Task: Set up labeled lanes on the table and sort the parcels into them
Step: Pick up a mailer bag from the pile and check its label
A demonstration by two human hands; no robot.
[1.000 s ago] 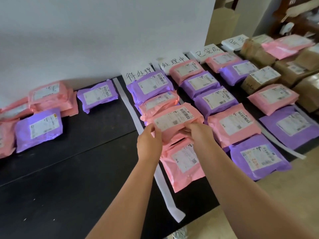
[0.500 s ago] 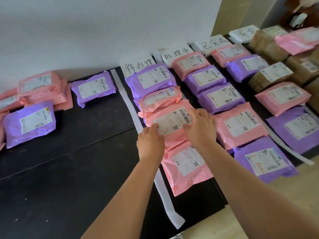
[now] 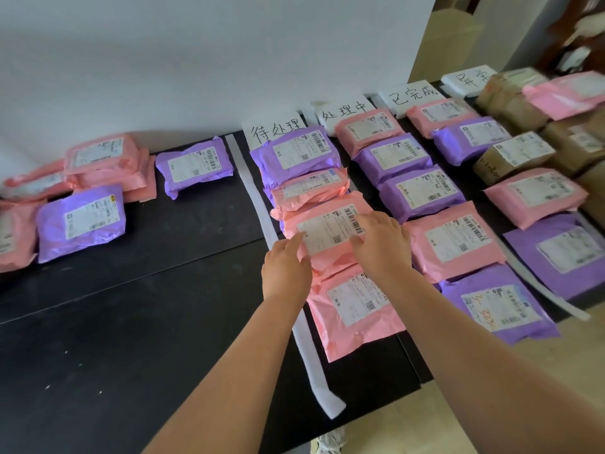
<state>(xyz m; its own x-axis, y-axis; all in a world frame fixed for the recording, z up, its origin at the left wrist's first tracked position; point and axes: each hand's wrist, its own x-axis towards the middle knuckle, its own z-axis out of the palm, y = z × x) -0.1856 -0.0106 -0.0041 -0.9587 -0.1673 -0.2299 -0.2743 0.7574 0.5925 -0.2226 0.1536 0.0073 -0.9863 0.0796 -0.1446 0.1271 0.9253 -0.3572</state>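
On the black table [image 3: 147,306], white paper signs stand at the back: the first lane sign [image 3: 275,131], a second [image 3: 343,111], a third [image 3: 414,93] and a fourth [image 3: 468,81]. A white strip [image 3: 258,204] marks the first lane's left side. In that lane lie a purple parcel [image 3: 294,152], a pink one [image 3: 311,188], the pink parcel [image 3: 327,224] under my hands, and another pink one [image 3: 357,309]. My left hand [image 3: 286,267] touches its near left edge. My right hand [image 3: 381,244] lies flat on its label.
Unsorted parcels lie at the left: a pink stack [image 3: 104,158], a purple one [image 3: 82,221] and another purple one [image 3: 194,165]. Pink and purple parcels fill the lanes to the right, with brown boxes [image 3: 514,155] beyond. A second white strip [image 3: 537,280] runs near the right edge.
The pink parcel, held up in both hands a second ago, has come down onto the first lane's row. My fingers now lie on top of it.
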